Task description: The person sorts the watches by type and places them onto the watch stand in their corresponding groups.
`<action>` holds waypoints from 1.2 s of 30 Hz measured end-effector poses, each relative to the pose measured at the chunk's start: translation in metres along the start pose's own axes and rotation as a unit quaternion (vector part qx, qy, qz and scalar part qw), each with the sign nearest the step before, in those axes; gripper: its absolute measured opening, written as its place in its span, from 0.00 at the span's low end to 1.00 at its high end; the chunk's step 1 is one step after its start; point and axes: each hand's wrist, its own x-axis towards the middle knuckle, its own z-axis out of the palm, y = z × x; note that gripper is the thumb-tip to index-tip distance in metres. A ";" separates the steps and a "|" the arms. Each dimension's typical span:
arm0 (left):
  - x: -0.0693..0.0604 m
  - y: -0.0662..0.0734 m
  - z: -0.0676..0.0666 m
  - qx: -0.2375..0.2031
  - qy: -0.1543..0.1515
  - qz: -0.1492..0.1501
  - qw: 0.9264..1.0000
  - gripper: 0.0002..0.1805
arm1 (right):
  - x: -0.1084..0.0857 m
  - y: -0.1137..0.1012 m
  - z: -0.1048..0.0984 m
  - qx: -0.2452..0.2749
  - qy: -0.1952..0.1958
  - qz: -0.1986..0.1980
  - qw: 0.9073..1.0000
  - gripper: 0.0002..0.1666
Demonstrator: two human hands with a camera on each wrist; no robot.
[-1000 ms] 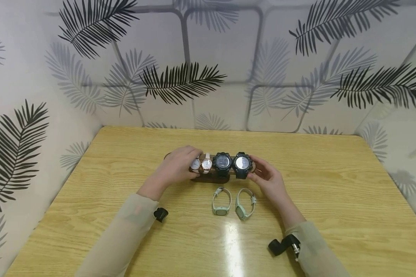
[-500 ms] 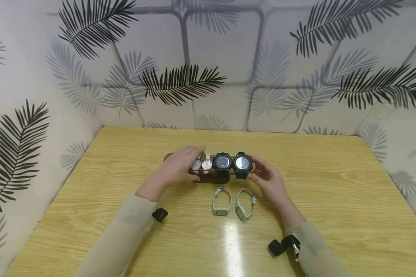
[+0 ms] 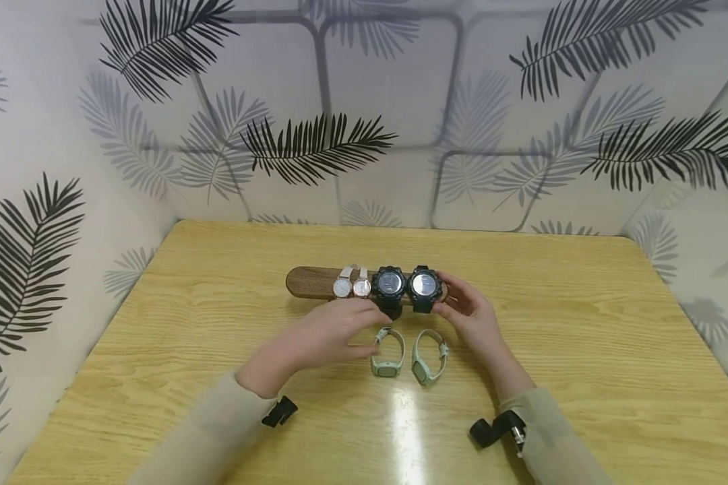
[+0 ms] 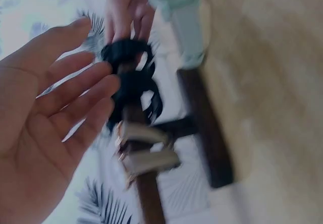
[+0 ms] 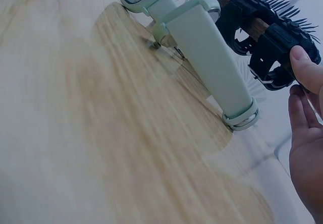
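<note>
A dark wooden watch stand carries two small white-strapped watches on its left half and two black watches on its right. My right hand pinches the right end of the stand beside the outer black watch. Just in front of the stand, my left hand hovers with fingers spread, holding nothing, its fingertips by the left mint-green watch. In the left wrist view the left hand's palm faces the stand bar.
A second mint-green watch lies on the wooden table, to the right of the first and in front of the black watches. Behind the table's far edge rises a leaf-patterned backdrop.
My left hand has left the stand's white-strapped watches and moved toward me and to the right, uncovering the stand's left end. The right hand has stayed in place.
</note>
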 end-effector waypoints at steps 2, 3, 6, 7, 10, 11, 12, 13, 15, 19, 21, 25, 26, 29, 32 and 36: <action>0.001 0.006 0.008 -0.023 -0.057 -0.024 0.998 0.22 | -0.001 0.001 0.000 -0.004 -0.001 0.000 1.000 0.33; 0.002 0.007 0.012 -0.032 -0.076 -0.033 0.996 0.22 | -0.001 0.001 0.000 -0.005 -0.001 0.001 1.000 0.33; 0.003 0.010 0.023 -0.051 -0.107 -0.044 0.992 0.22 | -0.001 0.002 -0.001 -0.004 -0.002 -0.001 1.000 0.33; 0.004 0.011 0.026 -0.054 -0.110 -0.046 0.991 0.22 | -0.001 0.002 0.000 -0.003 -0.002 -0.001 1.000 0.33; 0.004 0.011 0.034 -0.060 -0.117 -0.049 0.990 0.21 | -0.002 0.004 0.000 -0.001 -0.001 -0.004 1.000 0.33; 0.004 0.011 0.036 -0.061 -0.119 -0.050 0.990 0.21 | -0.002 0.005 0.000 -0.001 0.000 -0.004 1.000 0.32; 0.004 0.011 0.038 -0.060 -0.120 -0.052 0.990 0.20 | -0.002 0.005 0.000 -0.002 -0.001 -0.005 1.000 0.32; 0.004 0.011 0.040 -0.060 -0.120 -0.052 0.990 0.19 | -0.003 0.006 0.000 -0.003 -0.001 -0.006 1.000 0.32; 0.005 0.012 0.045 -0.055 -0.121 -0.052 0.990 0.16 | -0.004 0.006 0.000 -0.006 -0.003 -0.008 1.000 0.32; 0.006 0.015 0.051 -0.051 -0.113 -0.045 0.991 0.09 | -0.006 0.008 -0.001 -0.003 -0.004 -0.016 1.000 0.32; 0.007 0.017 0.054 -0.050 -0.108 -0.044 0.992 0.06 | -0.007 0.009 -0.001 -0.001 -0.005 -0.023 1.000 0.32; 0.007 0.018 0.055 -0.047 -0.105 -0.050 0.992 0.03 | -0.007 0.011 -0.001 0.009 -0.004 -0.035 0.999 0.32; 0.007 0.018 0.055 -0.048 -0.106 -0.051 0.992 0.03 | -0.007 0.011 -0.001 0.010 -0.004 -0.038 0.999 0.32; 0.007 0.019 0.054 -0.060 -0.105 -0.056 0.991 0.03 | -0.007 0.011 -0.002 0.012 -0.004 -0.037 0.999 0.32; 0.007 0.020 0.050 -0.089 -0.094 -0.059 0.990 0.03 | -0.007 0.010 -0.002 0.006 -0.004 -0.026 1.000 0.33; 0.005 0.021 0.038 -0.138 -0.066 -0.069 0.986 0.06 | -0.007 0.008 -0.001 0.003 -0.004 -0.017 1.000 0.33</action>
